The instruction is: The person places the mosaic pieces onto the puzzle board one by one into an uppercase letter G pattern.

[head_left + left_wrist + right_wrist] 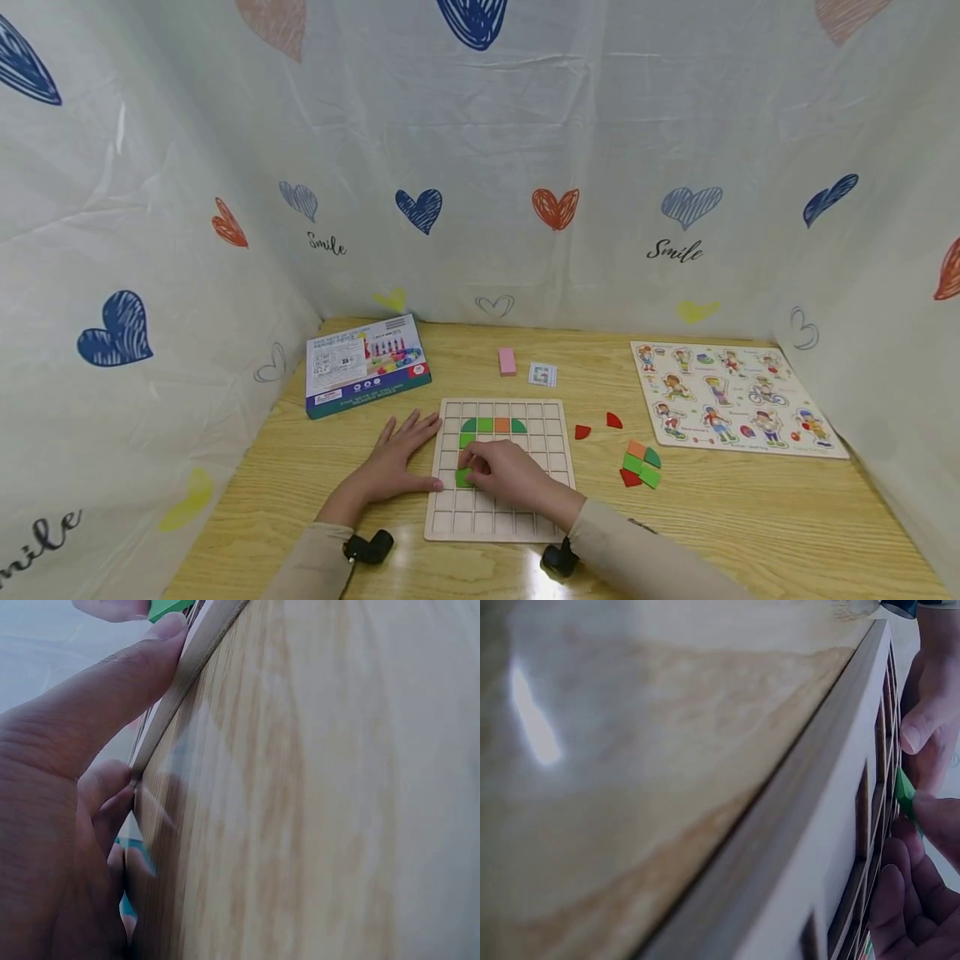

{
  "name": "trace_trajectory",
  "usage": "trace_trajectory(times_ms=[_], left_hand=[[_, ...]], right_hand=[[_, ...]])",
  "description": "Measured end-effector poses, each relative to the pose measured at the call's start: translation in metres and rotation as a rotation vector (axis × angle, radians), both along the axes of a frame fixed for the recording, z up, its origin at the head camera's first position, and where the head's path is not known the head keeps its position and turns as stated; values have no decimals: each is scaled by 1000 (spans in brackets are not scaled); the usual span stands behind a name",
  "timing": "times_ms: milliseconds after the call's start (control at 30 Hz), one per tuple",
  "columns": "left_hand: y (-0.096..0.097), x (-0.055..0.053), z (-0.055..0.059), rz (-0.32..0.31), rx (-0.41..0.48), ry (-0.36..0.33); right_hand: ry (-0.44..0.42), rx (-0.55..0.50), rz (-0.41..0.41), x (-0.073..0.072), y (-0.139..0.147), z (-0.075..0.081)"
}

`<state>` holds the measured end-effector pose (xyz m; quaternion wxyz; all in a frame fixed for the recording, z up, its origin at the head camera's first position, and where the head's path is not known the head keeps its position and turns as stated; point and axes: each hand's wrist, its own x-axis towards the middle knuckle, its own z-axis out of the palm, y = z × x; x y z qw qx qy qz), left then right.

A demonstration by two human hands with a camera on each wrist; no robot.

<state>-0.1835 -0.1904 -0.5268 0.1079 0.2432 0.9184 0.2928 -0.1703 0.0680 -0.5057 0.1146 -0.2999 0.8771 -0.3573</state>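
Observation:
A pale wooden grid board (495, 525) lies on the table, and my right hand (510, 475) is over its middle. Between thumb and fingers this hand pinches a green square tile (905, 792), which looks tilted against the grid in the right wrist view. My left hand (393, 462) has its fingers spread along the board's left side, with the thumb (150, 664) touching the board's edge. Near the board's top sits a row of tiles: a green square (485, 425), an orange square (502, 425) and dark green quarter-circles (518, 426) at both ends. Tiles under my right hand are partly hidden.
Right of the board lie two red quarter-circles (614, 420) and a cluster of loose tiles (635, 449). A picture puzzle board (738, 396) is at far right. Behind are a game box (367, 364), a pink block (507, 362) and a small printed card (543, 374).

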Motion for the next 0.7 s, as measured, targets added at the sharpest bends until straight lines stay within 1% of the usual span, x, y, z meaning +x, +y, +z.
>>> trace_trajectory(times_ms=[233, 433, 700], left_hand=[[0, 0, 0, 1, 5, -1], [0, -1, -1, 4, -1, -1], [0, -1, -1, 5, -2, 0]], right_hand=[[9, 43, 6, -1, -1, -2], [48, 71, 9, 0, -2, -3], [22, 71, 4, 0, -1, -4]])
